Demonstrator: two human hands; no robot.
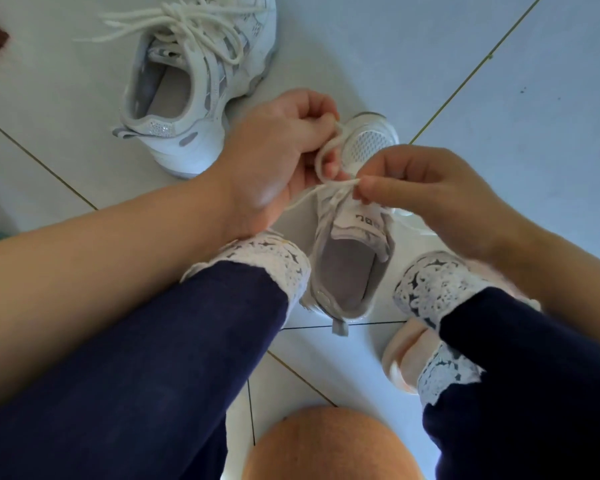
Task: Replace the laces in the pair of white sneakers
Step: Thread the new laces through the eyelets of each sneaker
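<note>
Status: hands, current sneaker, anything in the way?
Left hand grips a loop of the lace; right hand pinches its strand. Near sneaker upright under both hands. Second sneaker lies apart, not in the way.

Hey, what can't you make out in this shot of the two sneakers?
All head view:
- Eyelets of the near white mesh sneaker: covered by left hand and right hand.
- Toe of the far white laced sneaker: cut off by the top edge.
- Near sneaker's tongue label print: too blurred to read.
- Cream cord lace inside the left hand's grip: hidden.
</note>
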